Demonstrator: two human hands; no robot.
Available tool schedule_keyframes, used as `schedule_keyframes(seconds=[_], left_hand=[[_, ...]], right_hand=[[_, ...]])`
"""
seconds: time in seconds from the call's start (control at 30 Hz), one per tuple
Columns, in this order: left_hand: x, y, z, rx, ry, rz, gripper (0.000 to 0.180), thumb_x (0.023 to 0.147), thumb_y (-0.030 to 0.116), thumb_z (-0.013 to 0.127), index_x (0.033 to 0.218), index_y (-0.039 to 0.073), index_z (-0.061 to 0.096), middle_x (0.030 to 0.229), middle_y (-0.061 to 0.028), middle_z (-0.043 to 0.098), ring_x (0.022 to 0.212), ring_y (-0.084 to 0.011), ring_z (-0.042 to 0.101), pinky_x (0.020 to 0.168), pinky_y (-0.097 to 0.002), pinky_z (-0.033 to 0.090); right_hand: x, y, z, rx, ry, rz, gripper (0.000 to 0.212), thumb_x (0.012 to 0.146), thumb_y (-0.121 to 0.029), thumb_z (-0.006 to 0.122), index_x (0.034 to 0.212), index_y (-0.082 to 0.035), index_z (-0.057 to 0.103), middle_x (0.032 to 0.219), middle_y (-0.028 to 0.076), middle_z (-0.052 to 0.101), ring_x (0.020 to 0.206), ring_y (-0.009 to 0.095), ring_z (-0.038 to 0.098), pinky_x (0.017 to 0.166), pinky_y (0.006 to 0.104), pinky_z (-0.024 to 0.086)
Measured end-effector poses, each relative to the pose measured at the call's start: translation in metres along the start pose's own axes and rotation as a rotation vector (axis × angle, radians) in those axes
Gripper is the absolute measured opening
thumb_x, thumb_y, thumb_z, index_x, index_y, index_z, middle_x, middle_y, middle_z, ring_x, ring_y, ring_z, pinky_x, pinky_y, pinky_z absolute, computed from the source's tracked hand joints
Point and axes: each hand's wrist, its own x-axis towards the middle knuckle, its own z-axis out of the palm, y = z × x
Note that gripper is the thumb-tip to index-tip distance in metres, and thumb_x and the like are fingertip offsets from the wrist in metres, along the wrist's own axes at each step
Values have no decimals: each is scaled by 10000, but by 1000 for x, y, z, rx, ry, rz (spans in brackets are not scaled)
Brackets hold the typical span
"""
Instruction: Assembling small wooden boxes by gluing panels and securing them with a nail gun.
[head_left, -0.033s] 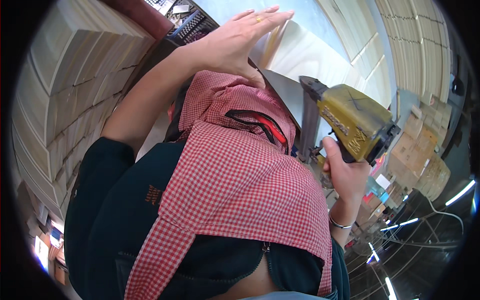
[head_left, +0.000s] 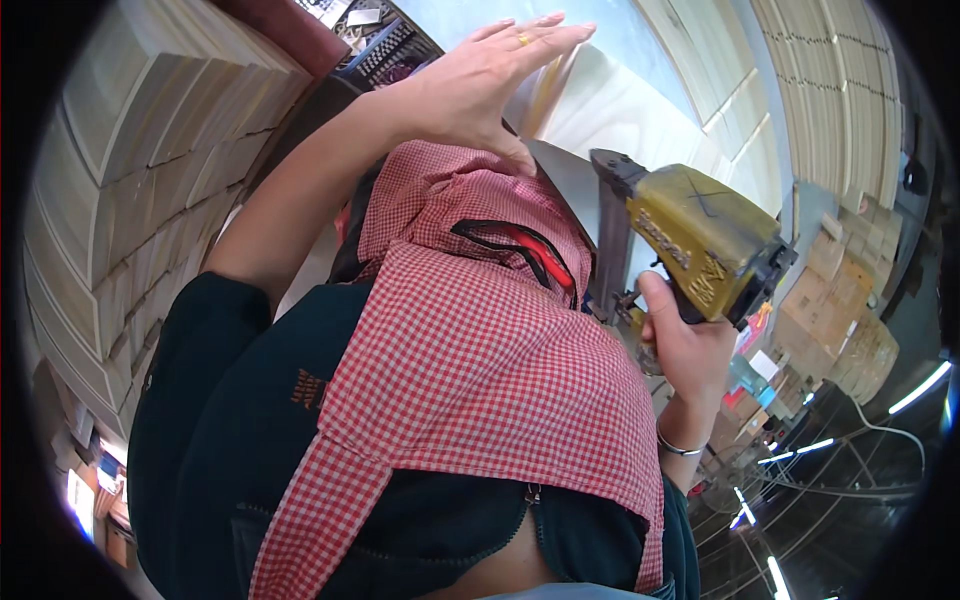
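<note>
My right hand (head_left: 692, 350) is wrapped round the handle of a nail gun (head_left: 708, 228) with a worn yellow body and a dark nose and magazine. Its nose points left, over the near edge of the worktable. My left hand (head_left: 470, 92) has its fingers stretched out and the thumb apart, with nothing held. It is beside a pale wooden board assembly (head_left: 630, 105) on the table; whether it touches the wood cannot be told. A red checked apron (head_left: 490, 370) with a dark-edged red pocket opening covers my front.
Tall stacks of pale boards (head_left: 150, 190) stand at the left. More stacked panels (head_left: 825, 80) are at the far right. A dark plastic basket (head_left: 390, 55) with small items sits at the upper left. Cardboard boxes (head_left: 825, 290) are at the right.
The nail gun in my right hand has shifted very slightly left. My left hand has moved a touch to the right, its fingers still stretched out.
</note>
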Motion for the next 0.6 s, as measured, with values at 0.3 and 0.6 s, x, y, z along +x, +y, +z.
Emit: schedule_keyframes(seconds=[0.3,0.6], left_hand=[[1,-6,16,109,-15,-65,1268,560,417,953,1613,204,278,1531,-128,514,1456,-260,436,1255,-462,243],[3,-6,20,161,9,-81,1270,554,432,946,1610,205,278,1527,-124,518,1455,-245,438,1240,-458,259]], right_hand=[[1,-17,22,107,-68,6,500,854,-137,835,1254,41,593,1152,186,721,1000,291,739,756,327,618],[-3,-36,26,-9,-54,177,531,846,-133,845,1271,30,571,1178,184,709,1014,284,735,771,331,621]])
